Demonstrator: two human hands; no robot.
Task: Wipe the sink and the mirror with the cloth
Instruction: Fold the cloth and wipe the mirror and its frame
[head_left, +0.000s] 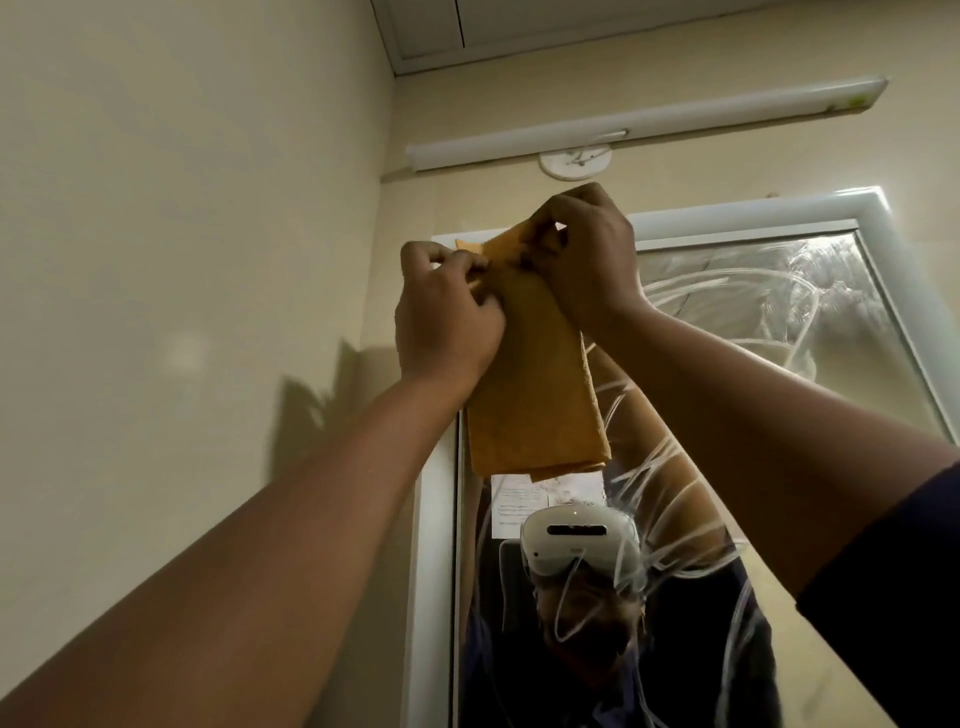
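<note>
An orange cloth (530, 405) hangs folded in front of the upper left corner of the mirror (769, 312). My left hand (447, 317) pinches its top edge from the left. My right hand (582, 254) grips the same top edge from the right, with both arms raised. The mirror has a white frame (431, 545) and its glass carries white streaks and smears. It reflects a person wearing a white headset. The sink is out of view.
A white tube light (649, 122) runs along the wall above the mirror, with a round white fitting (574, 163) under it. A cream wall (182, 234) stands close on the left. A paper note (519, 506) shows in the mirror below the cloth.
</note>
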